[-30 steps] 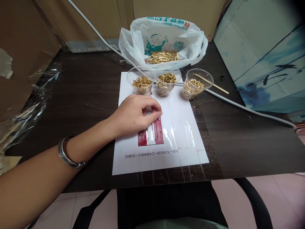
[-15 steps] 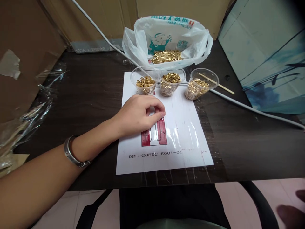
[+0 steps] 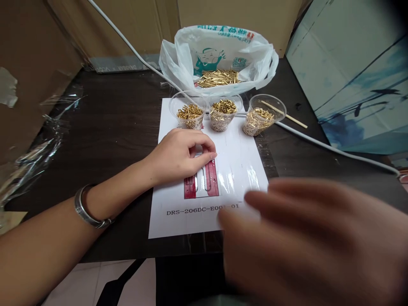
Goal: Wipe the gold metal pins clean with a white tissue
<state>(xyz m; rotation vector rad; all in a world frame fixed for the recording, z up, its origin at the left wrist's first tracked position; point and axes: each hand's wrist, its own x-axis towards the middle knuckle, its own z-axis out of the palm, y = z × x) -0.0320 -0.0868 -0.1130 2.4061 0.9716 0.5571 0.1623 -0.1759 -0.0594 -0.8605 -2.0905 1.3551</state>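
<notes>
My left hand [image 3: 183, 155] rests on the white printed sheet [image 3: 245, 163], over the upper part of its red-and-white picture [image 3: 212, 185]. Thumb and index finger are closed together in a pinch; whatever is between them, if anything, is too small or hidden to make out. My right hand [image 3: 306, 238] is close to the camera at lower right, heavily smeared by motion, so its grip is unclear. Beyond the left hand stand three clear plastic cups: the left cup [image 3: 189, 117], the middle cup [image 3: 222, 114] and the right cup [image 3: 258, 123], each holding small brass-coloured metal pieces.
Behind the cups, a white plastic bag [image 3: 177, 59] holds longer brass-coloured pins [image 3: 218, 78]. A wooden stick [image 3: 296, 120] lies by the right cup. A white cable [image 3: 338, 148] crosses the dark table [image 3: 105, 114]. Cardboard [image 3: 236, 12] and a painted panel [image 3: 353, 63] border the table.
My right hand has come in from the lower right corner, now large over the table's front edge and the sheet's corner. My left hand keeps its pinch over the picture; the view has shifted slightly.
</notes>
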